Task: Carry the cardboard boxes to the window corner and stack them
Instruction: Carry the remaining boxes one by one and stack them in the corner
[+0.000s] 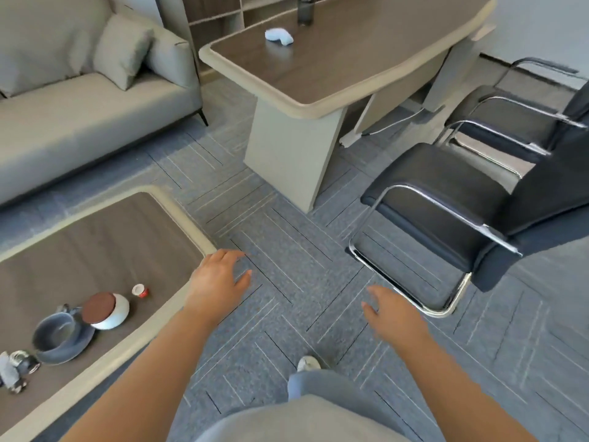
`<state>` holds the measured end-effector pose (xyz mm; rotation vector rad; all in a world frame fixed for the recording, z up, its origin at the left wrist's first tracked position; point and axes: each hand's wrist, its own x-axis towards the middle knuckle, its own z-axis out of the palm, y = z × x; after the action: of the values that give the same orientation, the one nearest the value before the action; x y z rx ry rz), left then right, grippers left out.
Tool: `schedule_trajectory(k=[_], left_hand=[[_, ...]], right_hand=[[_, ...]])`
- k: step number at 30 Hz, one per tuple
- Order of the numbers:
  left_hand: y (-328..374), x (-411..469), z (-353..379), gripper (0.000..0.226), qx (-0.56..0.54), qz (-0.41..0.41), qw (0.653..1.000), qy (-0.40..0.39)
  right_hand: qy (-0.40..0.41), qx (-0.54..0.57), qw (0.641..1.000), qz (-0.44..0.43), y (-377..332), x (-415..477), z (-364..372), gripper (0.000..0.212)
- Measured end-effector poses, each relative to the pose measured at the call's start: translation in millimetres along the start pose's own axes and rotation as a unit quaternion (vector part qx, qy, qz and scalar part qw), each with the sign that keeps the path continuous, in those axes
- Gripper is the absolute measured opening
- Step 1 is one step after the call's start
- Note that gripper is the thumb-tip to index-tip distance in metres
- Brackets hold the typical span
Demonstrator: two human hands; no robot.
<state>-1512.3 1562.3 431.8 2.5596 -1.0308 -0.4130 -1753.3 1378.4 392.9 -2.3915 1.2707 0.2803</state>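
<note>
Head view shows our two hands held out over the grey carpet (pixel 287 218), holding nothing. Our left hand (pixel 220 279), at 7 o'clock, has its fingers apart and relaxed, near the corner of the low counter (pixel 188 218). Our right hand (pixel 395 314), at 5 o'clock, likewise has its fingers apart. On the low counter at 8 o'clock stand a grey cup (pixel 55 333) on a saucer, a white jar (pixel 106 311) with a brown lid and a small red cap (pixel 140 290). A sofa (pixel 79 122) lies at 10 o'clock, a larger counter (pixel 350 59) at 12, a black chair (pixel 446 199) at 3. We cannot tell where the cardboard boxes are.
</note>
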Motion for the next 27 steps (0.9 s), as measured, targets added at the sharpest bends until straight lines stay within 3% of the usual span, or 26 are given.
schedule_trajectory(k=[10,14,20,27], left_hand=[[-46.2,126.6,-21.3,0.042,-0.010,-0.167,0.986,0.012],[-74.7,195.1,-29.2,0.043,-0.029,-0.187,0.982,0.025],[-108.5,325.2,-78.6,0.046,-0.028,-0.170,0.984,0.040],[-124.1,462.5,-133.6,0.046,-0.048,-0.174,0.981,0.074]], right_hand=[[0.028,-0.005,0.984,-0.174,-138.6,225.0,-99.2,0.043],[0.031,-0.021,0.976,-0.215,-198.9,307.5,-112.2,0.041],[0.009,-0.045,0.976,-0.213,-268.1,407.5,-130.0,0.042],[-0.025,-0.049,0.986,-0.159,-288.9,492.6,-140.6,0.040]])
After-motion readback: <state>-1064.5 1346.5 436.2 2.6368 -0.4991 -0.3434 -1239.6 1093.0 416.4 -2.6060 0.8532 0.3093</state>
